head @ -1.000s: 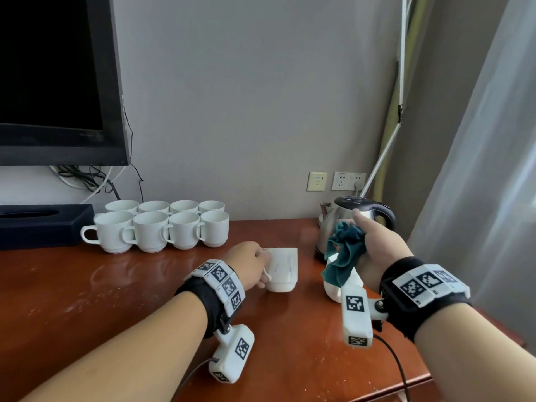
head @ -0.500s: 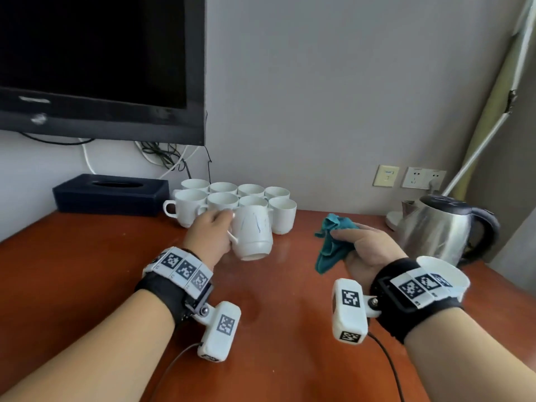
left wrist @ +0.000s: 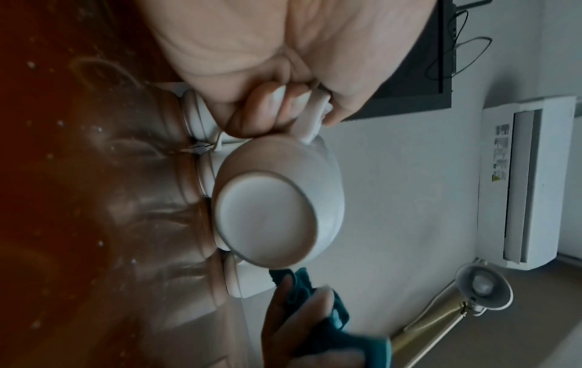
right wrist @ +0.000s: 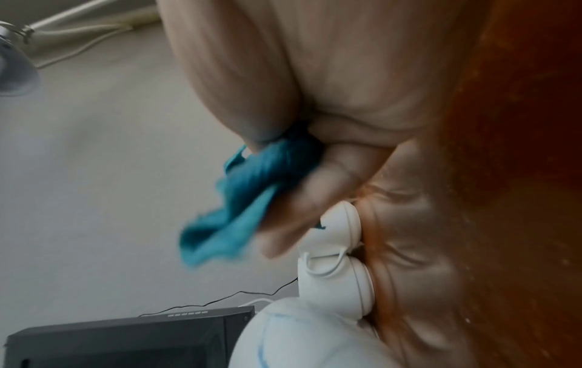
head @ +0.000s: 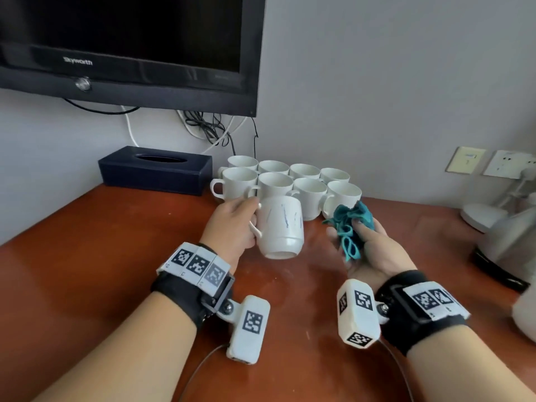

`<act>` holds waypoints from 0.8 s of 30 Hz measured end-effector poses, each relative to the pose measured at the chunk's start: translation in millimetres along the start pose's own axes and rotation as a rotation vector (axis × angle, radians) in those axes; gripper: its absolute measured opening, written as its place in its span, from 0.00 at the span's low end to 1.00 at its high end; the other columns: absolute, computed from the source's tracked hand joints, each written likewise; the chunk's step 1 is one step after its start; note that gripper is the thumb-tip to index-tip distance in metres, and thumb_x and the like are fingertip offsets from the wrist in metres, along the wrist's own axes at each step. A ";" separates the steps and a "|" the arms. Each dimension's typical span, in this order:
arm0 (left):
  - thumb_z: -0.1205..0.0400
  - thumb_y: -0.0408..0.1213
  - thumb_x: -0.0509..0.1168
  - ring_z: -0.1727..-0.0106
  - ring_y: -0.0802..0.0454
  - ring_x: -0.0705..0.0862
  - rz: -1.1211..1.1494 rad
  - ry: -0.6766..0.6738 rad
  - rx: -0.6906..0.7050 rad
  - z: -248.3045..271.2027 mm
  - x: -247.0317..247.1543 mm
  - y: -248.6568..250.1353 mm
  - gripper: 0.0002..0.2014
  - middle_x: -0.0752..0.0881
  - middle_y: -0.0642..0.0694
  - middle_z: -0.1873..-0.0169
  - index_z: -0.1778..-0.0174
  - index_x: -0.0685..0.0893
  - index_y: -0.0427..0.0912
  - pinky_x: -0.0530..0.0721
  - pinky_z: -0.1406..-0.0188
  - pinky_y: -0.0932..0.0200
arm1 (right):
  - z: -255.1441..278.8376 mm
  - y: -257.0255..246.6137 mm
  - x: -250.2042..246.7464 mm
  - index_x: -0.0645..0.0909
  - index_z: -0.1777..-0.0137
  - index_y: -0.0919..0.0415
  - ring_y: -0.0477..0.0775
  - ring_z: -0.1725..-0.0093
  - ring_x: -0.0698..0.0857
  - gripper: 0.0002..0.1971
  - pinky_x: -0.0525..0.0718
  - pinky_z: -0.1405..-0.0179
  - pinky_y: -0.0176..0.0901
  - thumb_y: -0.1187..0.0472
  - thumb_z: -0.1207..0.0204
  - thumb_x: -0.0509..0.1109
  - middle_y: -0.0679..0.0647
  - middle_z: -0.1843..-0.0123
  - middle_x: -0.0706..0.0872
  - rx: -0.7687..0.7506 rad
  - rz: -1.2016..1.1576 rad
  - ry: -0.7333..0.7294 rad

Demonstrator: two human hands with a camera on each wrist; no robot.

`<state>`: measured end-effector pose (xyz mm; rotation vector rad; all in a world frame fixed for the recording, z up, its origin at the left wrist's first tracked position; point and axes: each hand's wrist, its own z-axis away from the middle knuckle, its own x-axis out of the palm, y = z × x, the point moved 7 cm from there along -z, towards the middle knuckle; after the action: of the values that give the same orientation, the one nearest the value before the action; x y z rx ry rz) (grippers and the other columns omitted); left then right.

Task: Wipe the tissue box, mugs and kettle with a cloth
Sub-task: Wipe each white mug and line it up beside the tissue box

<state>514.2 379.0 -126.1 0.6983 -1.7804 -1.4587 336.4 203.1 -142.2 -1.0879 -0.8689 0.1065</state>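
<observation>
Right, left hand (head: 232,224) grips a streaked mug (head: 280,227) by its handle, lifted w/ other mugs (head: 290,181) at 12 o'clock. Right hand (head: 368,248) clutches the cloth (head: 349,224). Careless wiping could knock them over.

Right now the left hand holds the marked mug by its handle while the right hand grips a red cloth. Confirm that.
Not quite: the cloth is teal, not red, as the head view shows. The left hand does hold the marked mug by its handle, and the right hand grips the cloth.

grey wall (head: 377,82), black television (head: 130,39), wooden table (head: 87,271)
</observation>
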 end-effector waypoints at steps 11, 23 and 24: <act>0.11 0.39 0.64 0.78 0.57 0.68 -0.006 -0.046 -0.006 0.9 9.4 -7.0 0.09 0.71 0.47 0.73 0.53 0.82 0.39 0.64 0.75 0.58 | -8.6 14.4 2.3 0.84 0.34 0.50 0.48 0.72 0.78 0.17 0.69 0.87 0.32 0.67 0.11 0.59 0.57 0.54 0.87 0.044 -0.057 -0.060; 0.11 0.41 0.66 0.75 0.53 0.67 -0.040 -0.025 -0.025 -2.2 5.9 -16.2 0.12 0.71 0.46 0.71 0.57 0.81 0.38 0.63 0.73 0.55 | -5.0 18.5 -2.8 0.89 0.36 0.61 0.57 0.54 0.90 0.14 0.86 0.68 0.43 0.53 0.13 0.70 0.61 0.40 0.93 0.024 -0.075 -0.008; 0.11 0.40 0.66 0.75 0.53 0.67 -0.043 -0.024 -0.025 -1.8 6.1 -16.2 0.12 0.72 0.46 0.71 0.57 0.81 0.37 0.63 0.73 0.55 | -4.0 17.5 -2.3 0.87 0.33 0.61 0.57 0.55 0.90 0.13 0.86 0.71 0.43 0.58 0.14 0.71 0.62 0.42 0.93 0.009 -0.068 -0.009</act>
<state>511.4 369.7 -140.6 0.7133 -1.7721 -1.5214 343.2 207.8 -158.3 -1.0490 -0.9122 0.0584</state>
